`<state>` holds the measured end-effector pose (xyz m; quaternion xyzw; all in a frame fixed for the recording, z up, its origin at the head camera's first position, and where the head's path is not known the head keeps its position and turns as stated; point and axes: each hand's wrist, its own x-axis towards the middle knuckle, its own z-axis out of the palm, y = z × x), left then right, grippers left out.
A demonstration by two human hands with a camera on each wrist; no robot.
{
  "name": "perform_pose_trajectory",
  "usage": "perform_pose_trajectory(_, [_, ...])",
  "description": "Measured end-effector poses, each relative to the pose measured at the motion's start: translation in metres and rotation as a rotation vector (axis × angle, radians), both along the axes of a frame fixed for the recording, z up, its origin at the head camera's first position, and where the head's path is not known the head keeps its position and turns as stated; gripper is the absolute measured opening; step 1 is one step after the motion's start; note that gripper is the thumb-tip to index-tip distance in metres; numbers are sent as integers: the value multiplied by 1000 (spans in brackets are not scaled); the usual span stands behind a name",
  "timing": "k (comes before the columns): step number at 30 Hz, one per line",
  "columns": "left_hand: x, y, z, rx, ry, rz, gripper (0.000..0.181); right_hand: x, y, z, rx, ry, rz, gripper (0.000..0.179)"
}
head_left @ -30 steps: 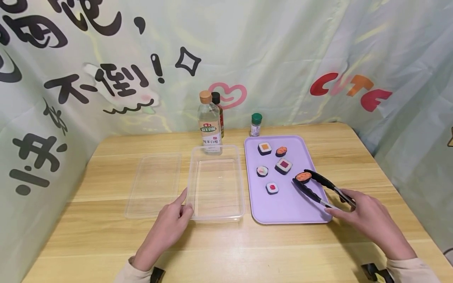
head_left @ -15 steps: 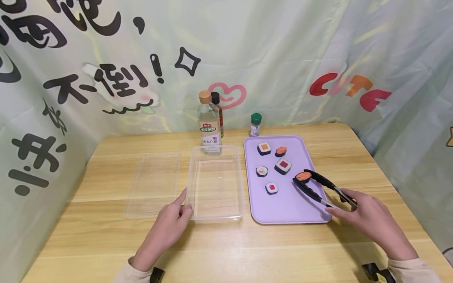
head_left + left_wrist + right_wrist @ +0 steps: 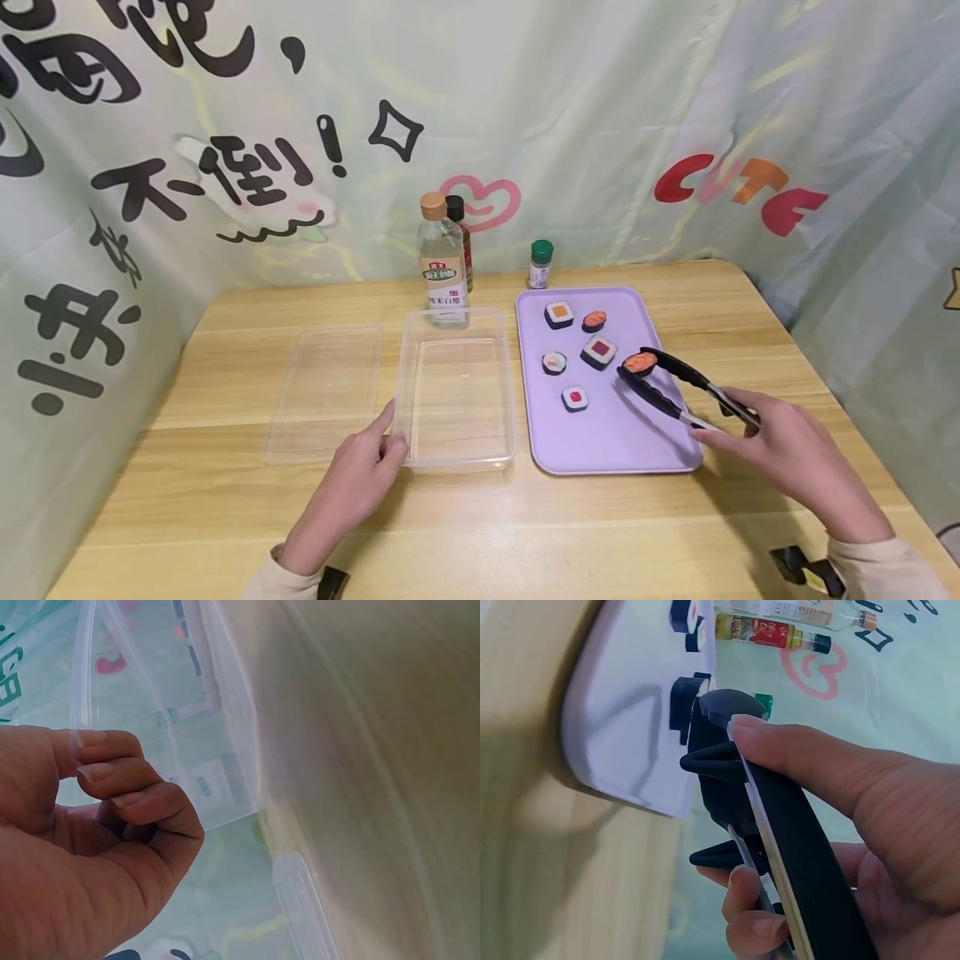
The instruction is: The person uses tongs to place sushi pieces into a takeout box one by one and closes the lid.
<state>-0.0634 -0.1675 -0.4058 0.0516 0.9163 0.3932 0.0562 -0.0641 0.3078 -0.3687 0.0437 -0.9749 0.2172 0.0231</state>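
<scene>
My right hand (image 3: pixel 787 454) grips black-tipped kitchen tongs (image 3: pixel 651 398), thumb on one arm and fingers round the other. Between the tong tips is an orange-topped sushi piece (image 3: pixel 640 363), held over the right side of the purple tray (image 3: pixel 615 446). In the right wrist view, the tongs (image 3: pixel 795 847) cover most of their tips, and their shadow falls on the tray. At the near left corner of a clear plastic container (image 3: pixel 457 462), my left hand (image 3: pixel 365 471) holds the rim with curled fingers. The left wrist view shows those fingertips (image 3: pixel 94 739) right at the container's edge.
Several sushi pieces, among them a purple-centred one (image 3: pixel 599 352), sit on the tray. A clear lid (image 3: pixel 326 396) lies left of the container. Behind stand a vinegar bottle (image 3: pixel 442 267), a dark-capped bottle (image 3: pixel 457 208) and a green-capped shaker (image 3: pixel 540 265).
The tongs and the orange-topped sushi piece have risen slightly off the tray, with my right hand moving up a little. My left hand and the container have stayed put.
</scene>
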Motion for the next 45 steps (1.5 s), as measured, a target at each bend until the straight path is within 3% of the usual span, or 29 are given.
perform_pose_trajectory(16, [0,-1,0,4,13,-12,56,-24,-19,33,15,48,82,57])
perform_pose_trajectory(21, [0,-1,-1,3,29,-15,56,-32,-33,45,21,13,122,66])
perform_pose_trajectory(29, [0,-1,-2,-3,32,-9,57,-49,-58,60,11,-3,203,56])
perform_pose_trajectory(45, [-1,-2,-3,8,28,-5,57,-77,-115,73,26,-19,356,63])
